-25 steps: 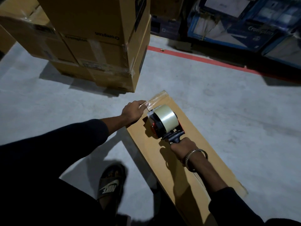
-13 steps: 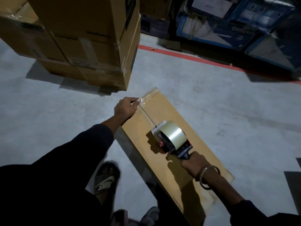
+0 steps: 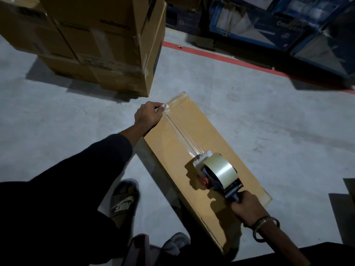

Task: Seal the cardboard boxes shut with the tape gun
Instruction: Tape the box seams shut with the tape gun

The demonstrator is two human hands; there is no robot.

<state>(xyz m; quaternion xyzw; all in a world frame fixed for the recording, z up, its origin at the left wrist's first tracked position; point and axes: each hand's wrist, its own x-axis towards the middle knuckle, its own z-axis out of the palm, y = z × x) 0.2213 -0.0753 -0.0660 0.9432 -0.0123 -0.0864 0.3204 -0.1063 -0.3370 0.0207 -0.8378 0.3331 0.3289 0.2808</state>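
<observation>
A long flat cardboard box (image 3: 215, 143) lies on the grey floor in front of me. My right hand (image 3: 246, 206) grips the handle of a tape gun (image 3: 217, 172) that carries a roll of clear tape and sits on the box's centre seam, past the middle toward me. A strip of clear tape (image 3: 180, 129) runs along the seam from the far end to the gun. My left hand (image 3: 148, 115) rests at the box's far left corner, its thumb pressing the tape's end down; the other fingers are curled.
A stack of brown cardboard boxes (image 3: 99, 45) stands at the back left. A red floor line (image 3: 221, 56) crosses behind, with blue printed cartons (image 3: 278, 22) beyond it. My sandalled foot (image 3: 124, 200) stands left of the box.
My right hand has pulled the tape gun along the seam toward me, from the far end to past the middle, laying tape. My left hand has stayed at the far corner.
</observation>
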